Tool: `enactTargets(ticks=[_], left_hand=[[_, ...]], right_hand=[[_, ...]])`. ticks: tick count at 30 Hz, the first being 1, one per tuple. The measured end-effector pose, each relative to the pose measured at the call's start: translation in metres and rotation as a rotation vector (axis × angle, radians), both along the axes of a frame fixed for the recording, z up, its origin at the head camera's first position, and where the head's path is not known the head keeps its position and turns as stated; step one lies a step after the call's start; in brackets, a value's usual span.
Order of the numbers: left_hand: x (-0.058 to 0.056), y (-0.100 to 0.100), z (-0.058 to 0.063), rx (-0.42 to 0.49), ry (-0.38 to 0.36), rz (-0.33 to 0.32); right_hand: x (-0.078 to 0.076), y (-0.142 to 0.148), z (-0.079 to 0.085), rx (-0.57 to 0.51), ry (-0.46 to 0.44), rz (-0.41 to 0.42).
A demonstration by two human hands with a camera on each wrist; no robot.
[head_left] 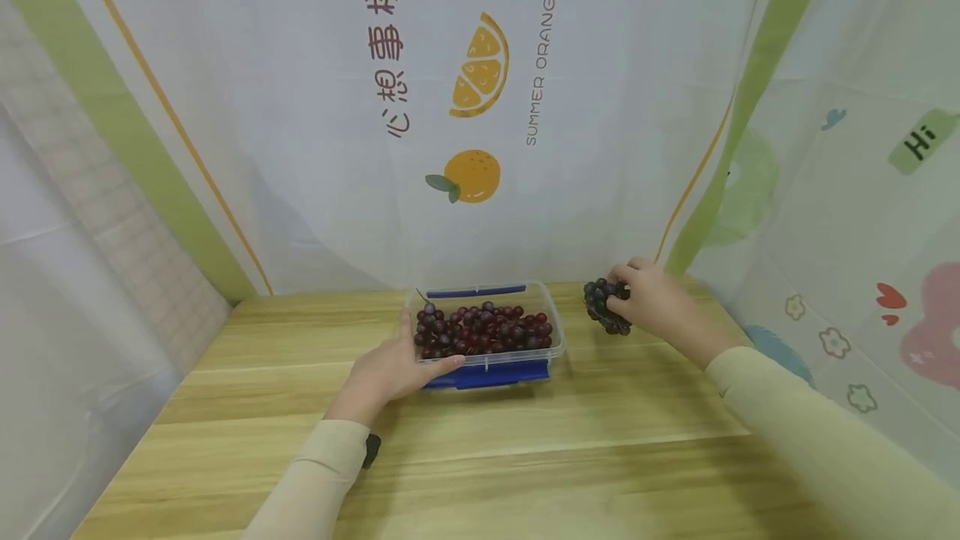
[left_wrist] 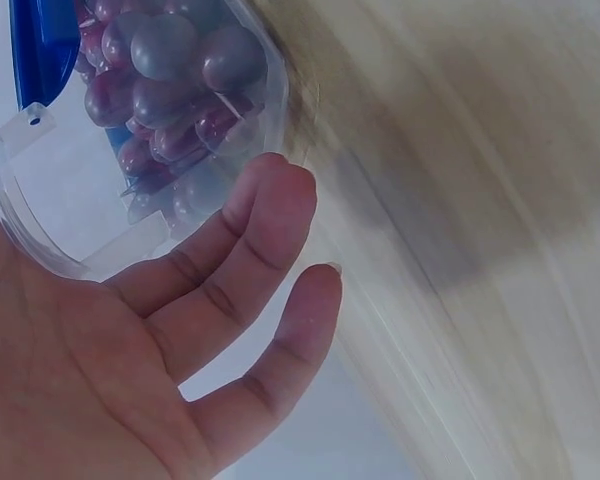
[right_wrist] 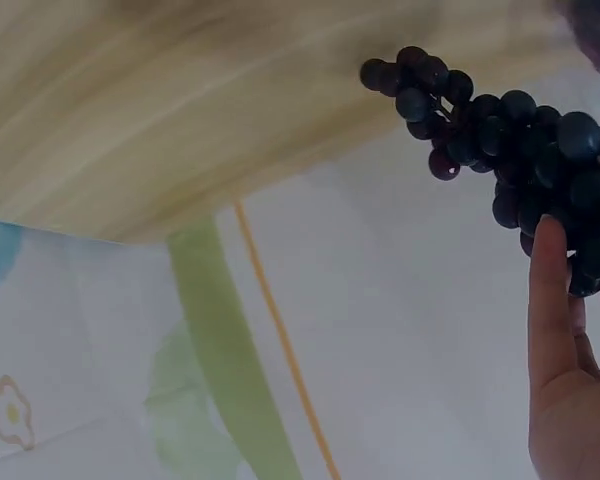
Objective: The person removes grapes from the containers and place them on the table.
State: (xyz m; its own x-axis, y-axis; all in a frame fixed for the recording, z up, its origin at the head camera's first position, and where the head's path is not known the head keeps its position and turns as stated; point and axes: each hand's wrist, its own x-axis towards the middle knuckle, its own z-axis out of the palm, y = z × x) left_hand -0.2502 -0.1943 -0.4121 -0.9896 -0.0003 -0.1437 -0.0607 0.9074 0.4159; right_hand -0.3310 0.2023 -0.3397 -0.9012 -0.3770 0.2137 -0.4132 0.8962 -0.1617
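Note:
A clear plastic box (head_left: 556,325) with blue side clips stands near the back of the table, filled with dark red and purple grapes (head_left: 487,330). My left hand (head_left: 390,367) rests against the box's left end, its thumb along the front rim. In the left wrist view, the fingers (left_wrist: 245,240) of that hand are loosely bent beside the clear wall. To the right of the box, my right hand (head_left: 648,302) holds a bunch of dark grapes (right_wrist: 540,155) above the table. Part of the bunch is cut off in the right wrist view.
The wooden table (head_left: 480,457) extends in front of the box. Behind it hangs a white curtain (head_left: 322,173) printed with oranges and writing. Another patterned cloth (head_left: 825,257) hangs on the right, close to the right arm.

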Motion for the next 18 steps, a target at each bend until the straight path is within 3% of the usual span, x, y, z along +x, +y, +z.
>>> enactTargets(ticks=[4, 11, 18], left_hand=[[0.001, 0.000, 0.000, 0.001, 0.003, 0.004], [0.001, 0.000, 0.000, 0.006, 0.003, 0.004], [-0.001, 0.000, 0.000, 0.001, 0.008, 0.002]], right_hand=[[-0.006, 0.004, -0.018, 0.079, -0.024, 0.022], [-0.011, 0.009, -0.048, 0.122, -0.074, 0.076], [-0.010, 0.008, -0.062, 0.245, 0.013, 0.140]])
